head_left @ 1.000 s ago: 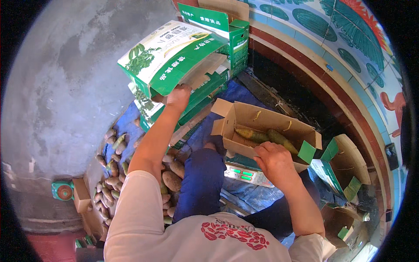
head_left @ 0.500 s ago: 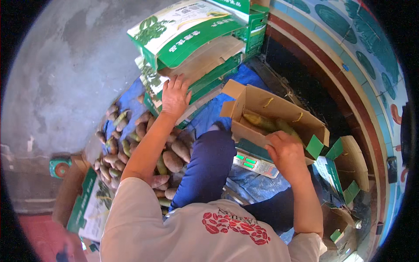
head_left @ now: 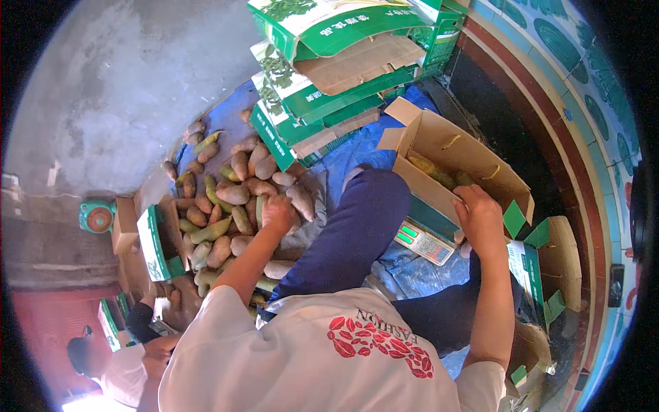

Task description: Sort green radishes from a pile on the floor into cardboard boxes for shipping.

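Root vegetables [head_left: 233, 194] lie heaped on a blue sheet [head_left: 237, 101]; my left grip [head_left: 277, 214] is down among them, though I cannot tell whether it has closed on one. My right grip [head_left: 480, 214], fingers bent, is at the near rim of an open carton [head_left: 467, 159] containing more, its hold unclear, just beyond a lit scale display [head_left: 424, 244].

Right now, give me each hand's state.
Left hand: at the vegetable pile; whether it grips anything cannot be told.
Right hand: curled at the near edge of the open carton; grip cannot be told.
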### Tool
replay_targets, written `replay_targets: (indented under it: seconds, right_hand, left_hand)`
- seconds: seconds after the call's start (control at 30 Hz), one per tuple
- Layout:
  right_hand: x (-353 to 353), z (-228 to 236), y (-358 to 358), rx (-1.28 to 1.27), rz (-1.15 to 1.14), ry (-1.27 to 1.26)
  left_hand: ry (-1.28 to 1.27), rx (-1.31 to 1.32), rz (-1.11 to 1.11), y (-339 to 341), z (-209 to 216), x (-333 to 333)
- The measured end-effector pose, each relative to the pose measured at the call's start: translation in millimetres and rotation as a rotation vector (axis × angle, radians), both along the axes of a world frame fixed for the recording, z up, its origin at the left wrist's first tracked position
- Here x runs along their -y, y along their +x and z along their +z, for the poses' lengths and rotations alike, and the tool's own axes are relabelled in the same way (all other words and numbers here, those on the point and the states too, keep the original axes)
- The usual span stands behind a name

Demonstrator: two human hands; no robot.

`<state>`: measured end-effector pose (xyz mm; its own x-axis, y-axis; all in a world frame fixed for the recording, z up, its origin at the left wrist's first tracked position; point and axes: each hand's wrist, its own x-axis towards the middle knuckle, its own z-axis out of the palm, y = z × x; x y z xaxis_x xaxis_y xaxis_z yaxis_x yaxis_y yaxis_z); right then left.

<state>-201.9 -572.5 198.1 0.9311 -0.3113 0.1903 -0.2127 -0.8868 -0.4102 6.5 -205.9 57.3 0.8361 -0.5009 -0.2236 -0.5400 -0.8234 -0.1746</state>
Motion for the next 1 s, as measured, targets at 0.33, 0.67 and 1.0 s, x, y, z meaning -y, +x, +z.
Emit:
replay_targets:
  seconds: [0.33, 0.67, 1.0]
  right_hand:
    - [9, -10, -1, -0.023, -0.036, -0.074]
    - [18, -17, -9, -0.004, -0.053, -0.076]
    - [13, -17, -10, -0.114, -0.066, -0.099]
  left_hand:
    - [0.081, -0.536, 0.334, -24, -34, -51]
    - [0.080, -0.432, 0.336, -29, -10, -46]
    - [0.002, -0.399, 0.373, -34, -14, -48]
